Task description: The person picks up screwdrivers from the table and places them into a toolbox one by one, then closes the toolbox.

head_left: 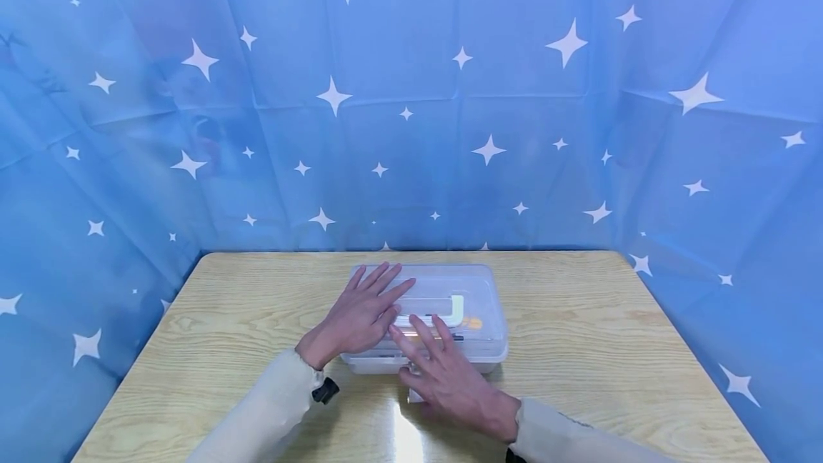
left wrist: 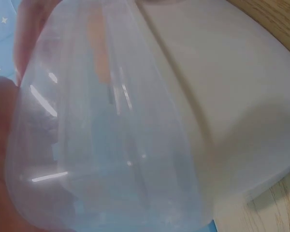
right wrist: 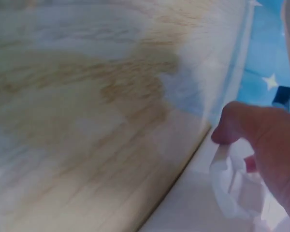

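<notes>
A translucent plastic storage box (head_left: pixel 479 284) with a white handle (head_left: pixel 457 309) on its lid sits on the wooden table. My left hand (head_left: pixel 366 313) lies over the left part of the lid, fingers spread and straight. In the left wrist view, the clear lid (left wrist: pixel 150 145) stands above the whitish base (left wrist: pixel 237 67), and part of that hand shows at the left edge. My right hand (head_left: pixel 446 377) reaches over the box's front edge with extended fingers. Its thumb is at the white front latch (right wrist: pixel 224 188), which sticks outward; their exact contact cannot be told.
Small items, including an orange one (head_left: pixel 472 323), show through the lid. The wooden table (head_left: pixel 598 349) extends to both sides of the box. A blue curtain with white stars (head_left: pixel 411 163) hangs behind and beside it.
</notes>
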`<state>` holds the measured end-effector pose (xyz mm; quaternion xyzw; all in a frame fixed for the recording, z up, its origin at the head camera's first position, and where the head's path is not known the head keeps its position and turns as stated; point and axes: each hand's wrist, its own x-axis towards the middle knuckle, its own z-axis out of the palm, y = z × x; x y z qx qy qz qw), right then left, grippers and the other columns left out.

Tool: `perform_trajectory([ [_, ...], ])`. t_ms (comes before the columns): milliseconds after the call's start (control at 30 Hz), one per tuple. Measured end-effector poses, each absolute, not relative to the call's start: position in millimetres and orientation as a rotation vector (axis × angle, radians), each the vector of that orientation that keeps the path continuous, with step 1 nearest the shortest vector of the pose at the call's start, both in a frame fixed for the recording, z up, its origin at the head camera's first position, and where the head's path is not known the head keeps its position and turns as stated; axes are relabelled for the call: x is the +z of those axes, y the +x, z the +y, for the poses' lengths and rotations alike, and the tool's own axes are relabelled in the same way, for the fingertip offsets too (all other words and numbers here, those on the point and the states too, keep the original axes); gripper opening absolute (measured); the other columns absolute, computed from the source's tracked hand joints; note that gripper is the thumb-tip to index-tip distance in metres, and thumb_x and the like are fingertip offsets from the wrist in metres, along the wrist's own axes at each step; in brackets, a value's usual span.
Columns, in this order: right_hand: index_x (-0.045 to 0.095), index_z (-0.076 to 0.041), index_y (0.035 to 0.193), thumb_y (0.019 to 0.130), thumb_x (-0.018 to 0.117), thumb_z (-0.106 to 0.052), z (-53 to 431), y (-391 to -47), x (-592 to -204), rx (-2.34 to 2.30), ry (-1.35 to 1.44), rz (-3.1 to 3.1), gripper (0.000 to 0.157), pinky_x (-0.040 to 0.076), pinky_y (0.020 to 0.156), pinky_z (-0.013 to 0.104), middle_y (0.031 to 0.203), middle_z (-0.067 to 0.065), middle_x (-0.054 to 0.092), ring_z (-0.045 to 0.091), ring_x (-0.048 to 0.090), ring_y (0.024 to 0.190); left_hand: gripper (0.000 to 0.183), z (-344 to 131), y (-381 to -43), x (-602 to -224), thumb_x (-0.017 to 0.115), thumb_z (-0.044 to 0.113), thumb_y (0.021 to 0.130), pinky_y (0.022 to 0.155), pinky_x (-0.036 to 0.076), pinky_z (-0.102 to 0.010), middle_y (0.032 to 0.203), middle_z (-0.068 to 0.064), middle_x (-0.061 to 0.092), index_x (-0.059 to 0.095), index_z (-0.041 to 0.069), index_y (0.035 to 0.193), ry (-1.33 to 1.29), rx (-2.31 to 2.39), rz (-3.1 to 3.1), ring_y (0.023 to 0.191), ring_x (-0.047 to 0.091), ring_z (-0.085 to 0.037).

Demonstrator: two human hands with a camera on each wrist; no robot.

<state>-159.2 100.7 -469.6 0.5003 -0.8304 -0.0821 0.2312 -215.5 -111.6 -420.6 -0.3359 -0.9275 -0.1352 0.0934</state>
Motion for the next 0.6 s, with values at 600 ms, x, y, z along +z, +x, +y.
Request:
perform_trajectory([
  [600,0.057,-0.019,0.086,0.074,0.066,-0.028,110,-159,-452,0.103,1.529,-2.263,0.018,0.018,0.108,0.061,0.153,0.017,0.017,0.043,0.018,0.137,0.045,-111,-216,-422,0.035,0.03,0.1,0.113,0.011,-0.056,0.152,-0.007,0.029,0.037,0.025,0.144,-0.986,-0.409,-2.747,0.141,0.02,-0.028],
])
